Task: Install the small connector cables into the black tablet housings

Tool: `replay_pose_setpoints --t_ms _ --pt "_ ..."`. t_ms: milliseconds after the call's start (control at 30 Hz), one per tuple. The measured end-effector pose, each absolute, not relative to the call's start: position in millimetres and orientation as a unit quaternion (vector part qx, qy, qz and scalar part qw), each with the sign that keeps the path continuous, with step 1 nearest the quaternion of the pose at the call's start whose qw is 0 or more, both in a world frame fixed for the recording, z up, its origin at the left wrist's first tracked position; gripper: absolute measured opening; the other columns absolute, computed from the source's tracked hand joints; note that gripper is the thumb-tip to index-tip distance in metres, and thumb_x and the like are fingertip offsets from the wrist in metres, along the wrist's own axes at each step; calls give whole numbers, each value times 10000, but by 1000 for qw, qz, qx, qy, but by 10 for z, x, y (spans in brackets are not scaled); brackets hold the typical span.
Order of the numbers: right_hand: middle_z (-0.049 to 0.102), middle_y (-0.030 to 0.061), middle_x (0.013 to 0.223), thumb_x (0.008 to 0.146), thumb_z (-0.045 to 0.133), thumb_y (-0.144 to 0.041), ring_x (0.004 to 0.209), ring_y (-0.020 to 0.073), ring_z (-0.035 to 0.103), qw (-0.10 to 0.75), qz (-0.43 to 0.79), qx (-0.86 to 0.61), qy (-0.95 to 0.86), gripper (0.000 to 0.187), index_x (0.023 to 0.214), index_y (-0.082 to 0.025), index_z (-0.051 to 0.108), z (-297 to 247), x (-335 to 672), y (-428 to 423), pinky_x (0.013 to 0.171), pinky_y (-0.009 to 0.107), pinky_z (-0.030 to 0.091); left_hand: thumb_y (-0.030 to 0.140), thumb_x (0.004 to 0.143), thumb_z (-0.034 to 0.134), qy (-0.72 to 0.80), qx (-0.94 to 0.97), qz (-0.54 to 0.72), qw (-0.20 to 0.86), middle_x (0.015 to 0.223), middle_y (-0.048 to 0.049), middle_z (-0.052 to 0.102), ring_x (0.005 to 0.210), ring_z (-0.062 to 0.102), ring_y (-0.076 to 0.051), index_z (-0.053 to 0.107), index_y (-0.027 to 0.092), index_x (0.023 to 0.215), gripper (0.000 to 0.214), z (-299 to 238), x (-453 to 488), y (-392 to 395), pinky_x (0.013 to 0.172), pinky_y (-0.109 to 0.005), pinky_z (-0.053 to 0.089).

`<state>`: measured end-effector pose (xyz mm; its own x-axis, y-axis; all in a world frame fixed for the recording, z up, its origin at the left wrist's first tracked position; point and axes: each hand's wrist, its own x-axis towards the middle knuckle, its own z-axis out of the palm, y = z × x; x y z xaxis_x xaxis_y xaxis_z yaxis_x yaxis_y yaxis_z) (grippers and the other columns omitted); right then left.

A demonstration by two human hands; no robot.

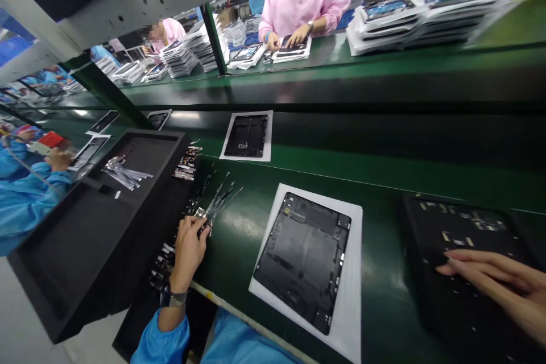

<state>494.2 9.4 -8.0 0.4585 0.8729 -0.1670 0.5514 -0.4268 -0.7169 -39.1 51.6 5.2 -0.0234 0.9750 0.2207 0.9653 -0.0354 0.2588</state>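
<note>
We identify the green worktop [239, 239] as the base for the parts around us. At its left side stands a black foam tray [128, 213]; at its right lies a dark tray [430, 301] carrying small fittings [456, 239]. Between them, a white sheet [350, 296] lies flat. The black device housing [302, 261] rests on this sheet, inner side up, with neither hand touching it.

We note the right hand [490, 276] over the dark tray: its fingertips are close together, but we cannot tell whether the grip holds a part. The left hand [191, 244] has its fingers bent onto the cable parts [219, 202] near the foam tray; we cannot tell whether that grip is clamped on one.

CAUTION: The cable parts overlap, so lifting one may drag others or crease a ribbon. A sleeve or wrist catching the sheet may shift the housing with it. Brushing the dark tray may displace its fittings, and a loose fitting falling into the housing may scratch it.
</note>
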Motion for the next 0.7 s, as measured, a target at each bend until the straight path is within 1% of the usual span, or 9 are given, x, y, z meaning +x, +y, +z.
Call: replay_pose_setpoints --t_ms 67,100,167,267,333,433,533,633,700 --pt "786 38 783 484 727 -592 891 317 748 299 326 -796 -414 406 759 -294 745 -47 4923 89 728 341 633 223 888 563 682 702 201 36 1010 -110 629 966 588 -292 712 190 1024 204 45 -423 558 873 -442 506" --pt "786 40 792 476 733 -590 890 317 746 307 331 -796 -404 416 759 -286 743 -13 4897 93 745 341 632 220 878 570 675 703 217 49 1018 -105 633 981 588 -289 711 201 1003 190 49 -440 580 882 -440 502" --pt "783 47 789 456 736 -589 848 319 746 316 336 -796 -391 427 741 -270 737 75 4829 110 695 339 633 214 856 583 660 705 245 82 998 -91 647 981 593 -280 697 212 938 141 71 -467 620 882 -430 497" --pt "779 62 773 418 734 -575 781 329 741 316 346 -799 -377 429 700 -252 727 194 4747 141 584 347 619 234 831 595 651 693 279 137 851 -59 657 858 610 -249 661 209 801 77 139 -469 651 807 -395 496" --pt "772 64 741 399 729 -567 774 336 739 314 346 -802 -371 426 677 -245 722 222 4732 149 594 363 616 272 816 615 660 659 314 177 793 -45 660 773 610 -221 674 201 794 95 204 -442 659 752 -366 495" --pt "770 45 742 419 723 -584 822 334 740 307 319 -813 -378 429 691 -252 732 183 4759 133 698 380 614 350 770 679 676 565 391 267 806 -50 698 734 626 -193 714 178 873 203 307 -362 694 706 -325 505" --pt "780 35 788 456 725 -595 858 329 740 300 304 -815 -392 417 720 -272 750 127 4791 117 734 372 603 388 696 749 667 474 436 375 711 -36 686 651 616 -165 716 148 875 301 388 -255 776 613 -277 484" --pt "784 54 805 500 724 -569 839 319 745 284 313 -810 -407 366 726 -282 760 98 4794 125 696 346 601 382 670 773 648 458 421 439 652 -24 661 588 579 -142 719 140 846 304 439 -150 829 549 -247 436" --pt "781 61 793 531 698 -578 807 307 749 275 274 -810 -440 355 722 -284 756 65 4789 125 666 329 603 355 702 750 636 513 364 446 671 -31 663 593 570 -139 743 150 825 239 454 -95 797 551 -246 427"
